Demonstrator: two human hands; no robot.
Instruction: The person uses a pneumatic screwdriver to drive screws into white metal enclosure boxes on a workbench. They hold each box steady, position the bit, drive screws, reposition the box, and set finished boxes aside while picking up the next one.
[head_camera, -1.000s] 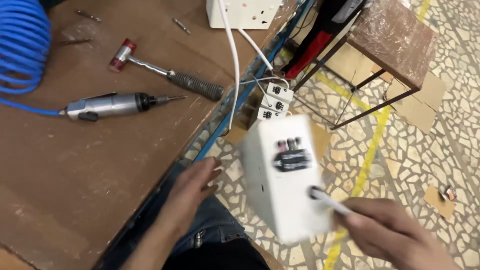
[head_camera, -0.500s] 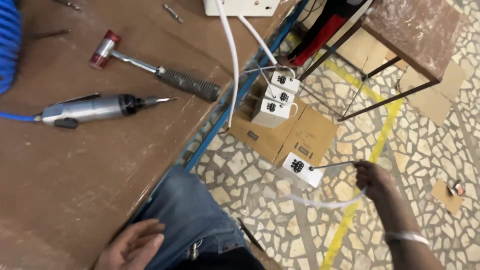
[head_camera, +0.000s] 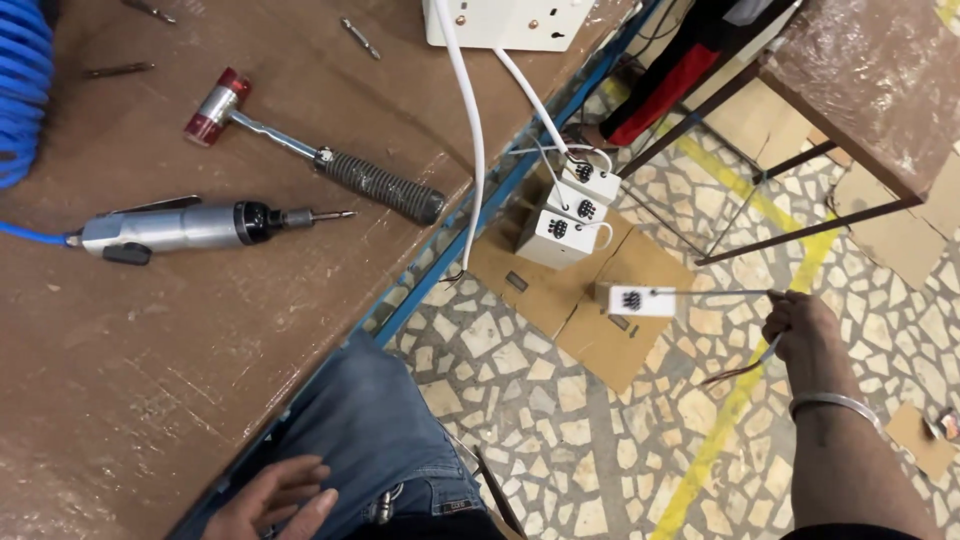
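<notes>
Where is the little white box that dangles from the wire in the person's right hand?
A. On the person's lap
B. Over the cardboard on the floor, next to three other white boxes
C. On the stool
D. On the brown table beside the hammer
B: the right hand holds a thin wire with the small white box at its end, over the cardboard sheet, near three similar white boxes.

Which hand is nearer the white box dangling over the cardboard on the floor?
Right. The right hand holds the wire that the white box hangs from, just beside it. The left hand rests on the jeans-clad thigh, well away.
</notes>
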